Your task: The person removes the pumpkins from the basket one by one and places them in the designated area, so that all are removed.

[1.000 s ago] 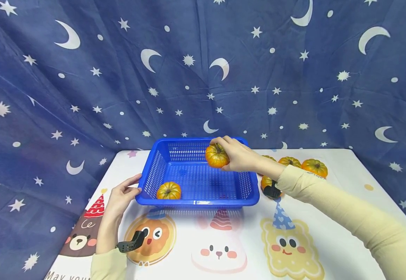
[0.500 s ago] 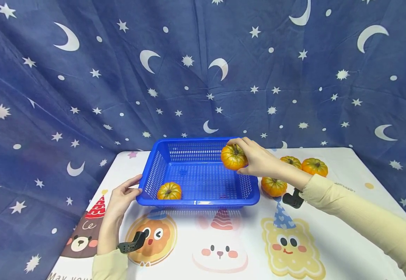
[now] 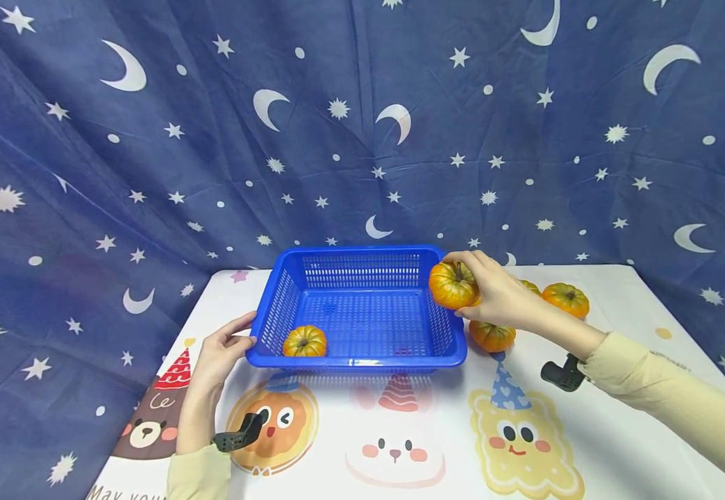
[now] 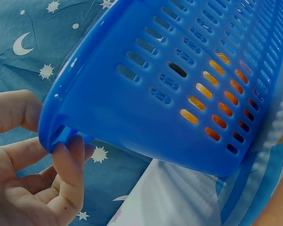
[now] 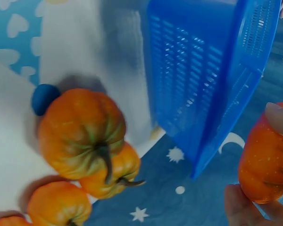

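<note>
My right hand (image 3: 494, 292) grips a small orange pumpkin (image 3: 453, 285) by its sides, over the right rim of a blue plastic basket (image 3: 362, 362). In the right wrist view the held pumpkin (image 5: 266, 157) is at the right edge, with a thumb and fingertips round it. At the basket's left end my left hand (image 3: 220, 354) pinches the rim; the left wrist view shows fingers (image 4: 68, 174) curled at that rim. Inside the basket, in the near left corner, lies another pumpkin (image 3: 305, 342), seen in orange patches through the slots.
Several more pumpkins stand on the table right of the basket, among them a near one (image 3: 492, 337) and a far right one (image 3: 566, 299); my right hand partly hides the group. A starry blue curtain (image 3: 312, 173) hangs behind the white printed tablecloth (image 3: 625, 305).
My right hand has carried its pumpkin rightward, from above the basket's inside to its right rim. The left hand and the basket stay as they were.
</note>
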{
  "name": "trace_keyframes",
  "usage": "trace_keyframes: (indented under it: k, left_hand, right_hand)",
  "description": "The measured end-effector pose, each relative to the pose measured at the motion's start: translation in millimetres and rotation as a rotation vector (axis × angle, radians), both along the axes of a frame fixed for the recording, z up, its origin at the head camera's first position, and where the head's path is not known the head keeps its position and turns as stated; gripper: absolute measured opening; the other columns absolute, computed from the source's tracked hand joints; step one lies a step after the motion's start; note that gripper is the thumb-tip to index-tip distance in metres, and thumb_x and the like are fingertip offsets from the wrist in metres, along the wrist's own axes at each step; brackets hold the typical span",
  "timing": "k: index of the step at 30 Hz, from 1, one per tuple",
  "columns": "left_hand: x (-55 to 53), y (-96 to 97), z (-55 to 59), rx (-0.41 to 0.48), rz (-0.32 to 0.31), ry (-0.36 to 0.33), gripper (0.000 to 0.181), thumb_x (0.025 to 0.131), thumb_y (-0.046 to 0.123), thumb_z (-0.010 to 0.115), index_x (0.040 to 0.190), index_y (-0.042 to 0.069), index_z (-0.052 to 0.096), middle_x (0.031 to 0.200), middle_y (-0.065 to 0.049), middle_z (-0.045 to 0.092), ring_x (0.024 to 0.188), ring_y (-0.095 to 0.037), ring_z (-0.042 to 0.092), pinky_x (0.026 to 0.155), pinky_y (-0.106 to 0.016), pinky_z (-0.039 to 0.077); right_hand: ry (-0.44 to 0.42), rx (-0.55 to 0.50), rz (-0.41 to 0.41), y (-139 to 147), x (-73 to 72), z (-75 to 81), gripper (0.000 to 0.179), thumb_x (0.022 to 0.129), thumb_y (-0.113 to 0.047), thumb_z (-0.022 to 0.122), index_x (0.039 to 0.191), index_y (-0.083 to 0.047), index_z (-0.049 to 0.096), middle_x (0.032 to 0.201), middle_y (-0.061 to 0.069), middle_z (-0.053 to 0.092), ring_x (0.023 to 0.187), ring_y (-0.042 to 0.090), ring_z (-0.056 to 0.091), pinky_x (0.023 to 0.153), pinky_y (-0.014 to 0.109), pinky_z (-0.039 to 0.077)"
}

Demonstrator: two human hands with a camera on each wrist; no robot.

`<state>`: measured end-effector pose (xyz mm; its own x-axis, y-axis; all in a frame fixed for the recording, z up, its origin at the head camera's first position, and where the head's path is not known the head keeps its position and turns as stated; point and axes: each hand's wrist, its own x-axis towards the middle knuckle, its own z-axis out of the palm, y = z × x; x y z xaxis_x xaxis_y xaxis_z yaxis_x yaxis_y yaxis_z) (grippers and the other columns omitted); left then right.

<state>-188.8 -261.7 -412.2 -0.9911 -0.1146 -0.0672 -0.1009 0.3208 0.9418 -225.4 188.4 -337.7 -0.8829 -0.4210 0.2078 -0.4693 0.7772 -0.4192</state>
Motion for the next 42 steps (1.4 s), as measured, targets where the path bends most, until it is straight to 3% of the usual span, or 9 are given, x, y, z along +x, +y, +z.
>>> trace_keyframes:
  k: [8,15,29,33,37,42]
  left_hand:
    - [-0.3,0.3,-1.1,0.012,-0.002,0.006,0.049,0.09,0.006,0.058,0.139,0.005,0.05,0.113,0.004,0.061,0.077,0.005,0.061,0.076,-0.014,0.049]
    - [0.7,-2.5,-0.7,-0.003,-0.003,0.003,0.049,0.091,0.007,0.058,0.139,0.005,0.05,0.112,0.006,0.062,0.078,0.006,0.061,0.077,-0.012,0.048]
    - [0.3,-1.8,1.3,0.002,-0.008,-0.007,0.049,0.092,0.007,0.057,0.14,0.004,0.048,0.121,-0.005,0.062,0.077,0.006,0.06,0.077,-0.011,0.048]
    - [-0.5,-1.4,0.6,-0.001,-0.011,0.0,0.049,0.092,0.007,0.057,0.14,0.004,0.049,0.117,-0.001,0.062,0.077,0.005,0.061,0.077,-0.011,0.048]
    - [-1.1,-1.0,-0.6,-0.005,-0.009,-0.006,0.048,0.091,0.007,0.057,0.139,0.005,0.049,0.113,0.005,0.061,0.077,0.005,0.061,0.078,-0.011,0.048]
    - [-1.1,-0.7,-0.3,-0.006,-0.01,-0.012,0.049,0.092,0.007,0.057,0.14,0.005,0.049,0.119,-0.003,0.061,0.077,0.005,0.06,0.078,-0.011,0.048]
  right_hand:
    - [0.019,-0.001,-0.04,24,9.9,-3.0,0.081,0.067,-0.011,0.084,0.136,-0.014,0.041,0.125,0.018,0.051,0.115,0.039,0.052,0.089,0.062,0.048]
    - [-0.004,-0.003,-0.08,44,18.0,-9.5,0.081,0.07,-0.014,0.083,0.138,-0.011,0.039,0.131,0.022,0.048,0.123,0.047,0.046,0.092,0.067,0.042]
    - [0.053,-0.064,-0.153,77,30.7,-41.9,0.083,0.063,-0.008,0.084,0.135,-0.004,0.042,0.134,0.02,0.048,0.121,0.041,0.046,0.096,0.065,0.038]
    - [0.079,-0.078,-0.168,85,33.7,-50.6,0.085,0.062,-0.007,0.085,0.134,-0.003,0.042,0.132,0.022,0.048,0.12,0.042,0.046,0.093,0.067,0.038]
    - [0.064,-0.077,-0.204,92,36.3,-57.7,0.085,0.063,-0.01,0.085,0.135,-0.001,0.04,0.131,0.027,0.046,0.118,0.046,0.046,0.091,0.07,0.038]
    - [0.034,-0.072,-0.25,100,38.4,-66.3,0.086,0.066,-0.013,0.084,0.137,0.0,0.037,0.131,0.031,0.042,0.117,0.051,0.044,0.089,0.072,0.037]
